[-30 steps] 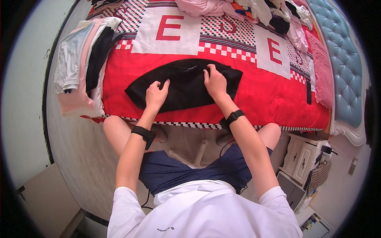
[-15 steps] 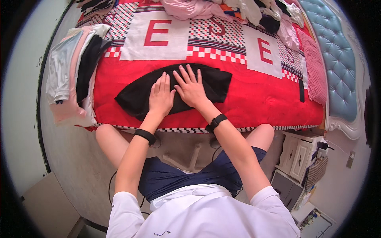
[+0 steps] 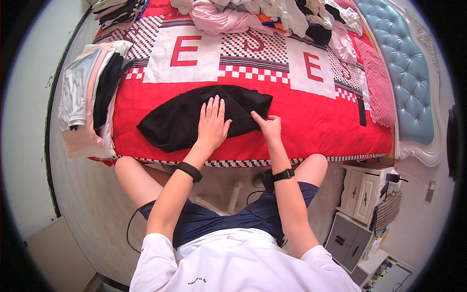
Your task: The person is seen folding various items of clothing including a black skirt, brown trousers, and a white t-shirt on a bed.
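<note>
A black garment (image 3: 180, 121) lies folded over on the red bed cover; its exact kind does not show. My left hand (image 3: 212, 125) rests flat on the middle of it, fingers stretched out and holding nothing. At the garment's lower right edge, my right hand (image 3: 270, 128) has its fingers curled and its thumb against the cloth, pinching that edge. Both wrists carry black bands.
Stacked folded clothes (image 3: 90, 92) lie at the bed's left edge. Loose clothes (image 3: 272, 14) are heaped along the far side, with another folded stack (image 3: 116, 12) at the far left. A blue tufted headboard (image 3: 406, 73) and a white cabinet (image 3: 362, 192) stand right.
My right hand has moved from lying flat on the garment to its lower right edge, where the fingers have closed. The left hand has shifted slightly right and stays flat.
</note>
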The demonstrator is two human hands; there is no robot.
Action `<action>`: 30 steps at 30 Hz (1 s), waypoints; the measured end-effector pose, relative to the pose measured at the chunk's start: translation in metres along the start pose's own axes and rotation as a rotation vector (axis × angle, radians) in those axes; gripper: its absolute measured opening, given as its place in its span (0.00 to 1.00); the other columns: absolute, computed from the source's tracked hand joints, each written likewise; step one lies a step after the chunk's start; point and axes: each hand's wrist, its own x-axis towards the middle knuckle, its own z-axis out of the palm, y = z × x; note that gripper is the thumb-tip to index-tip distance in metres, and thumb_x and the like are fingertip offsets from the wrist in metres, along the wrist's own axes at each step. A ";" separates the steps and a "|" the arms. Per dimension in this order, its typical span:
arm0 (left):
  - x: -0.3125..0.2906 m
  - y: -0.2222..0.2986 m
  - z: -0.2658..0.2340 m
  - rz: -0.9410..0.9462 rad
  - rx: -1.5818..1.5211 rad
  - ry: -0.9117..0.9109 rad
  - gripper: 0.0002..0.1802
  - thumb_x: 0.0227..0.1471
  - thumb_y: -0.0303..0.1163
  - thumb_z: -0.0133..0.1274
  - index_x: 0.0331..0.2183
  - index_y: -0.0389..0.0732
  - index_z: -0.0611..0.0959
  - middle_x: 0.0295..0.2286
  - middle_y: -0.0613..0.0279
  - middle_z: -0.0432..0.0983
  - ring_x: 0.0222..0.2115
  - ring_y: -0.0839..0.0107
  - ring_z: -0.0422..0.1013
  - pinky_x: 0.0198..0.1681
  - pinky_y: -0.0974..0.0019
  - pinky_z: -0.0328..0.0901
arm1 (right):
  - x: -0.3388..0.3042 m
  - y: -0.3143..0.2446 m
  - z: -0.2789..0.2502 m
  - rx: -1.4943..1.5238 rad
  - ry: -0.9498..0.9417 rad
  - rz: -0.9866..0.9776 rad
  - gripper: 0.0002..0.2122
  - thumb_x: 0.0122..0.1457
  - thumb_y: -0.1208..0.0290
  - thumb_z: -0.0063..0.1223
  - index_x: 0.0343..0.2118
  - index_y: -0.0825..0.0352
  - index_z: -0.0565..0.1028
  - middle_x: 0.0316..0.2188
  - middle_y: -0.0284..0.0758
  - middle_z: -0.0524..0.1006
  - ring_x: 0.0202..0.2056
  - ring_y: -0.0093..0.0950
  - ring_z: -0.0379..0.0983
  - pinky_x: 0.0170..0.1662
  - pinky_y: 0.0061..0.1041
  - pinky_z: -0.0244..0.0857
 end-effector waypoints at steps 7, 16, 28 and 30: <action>-0.003 -0.011 0.021 -0.016 0.081 -0.062 0.40 0.58 0.46 0.52 0.62 0.32 0.62 0.64 0.45 0.53 0.65 0.50 0.49 0.68 0.48 0.44 | -0.033 -0.024 0.029 0.038 -0.093 -0.400 0.27 0.42 0.59 0.76 0.37 0.73 0.73 0.34 0.38 0.77 0.36 0.30 0.74 0.40 0.29 0.69; 0.008 -0.016 0.014 -0.029 -0.079 -0.054 0.33 0.56 0.37 0.55 0.57 0.29 0.69 0.61 0.43 0.60 0.63 0.48 0.55 0.66 0.49 0.52 | -0.061 -0.043 0.032 0.065 -0.012 -0.418 0.15 0.49 0.78 0.60 0.20 0.70 0.60 0.26 0.41 0.65 0.33 0.44 0.64 0.35 0.41 0.59; 0.020 -0.075 -0.002 -0.660 -1.235 0.042 0.28 0.58 0.49 0.57 0.48 0.33 0.80 0.46 0.52 0.78 0.48 0.65 0.73 0.53 0.62 0.65 | -0.106 -0.069 0.050 -0.429 -0.508 -1.165 0.24 0.53 0.62 0.63 0.50 0.68 0.71 0.65 0.47 0.59 0.69 0.45 0.47 0.70 0.47 0.40; 0.024 -0.060 -0.014 -0.600 -0.795 0.002 0.37 0.43 0.47 0.70 0.48 0.31 0.78 0.42 0.46 0.79 0.45 0.61 0.76 0.51 0.62 0.67 | -0.103 -0.068 0.047 -0.340 -0.513 -1.143 0.24 0.55 0.65 0.62 0.52 0.69 0.69 0.63 0.47 0.62 0.68 0.44 0.50 0.70 0.47 0.41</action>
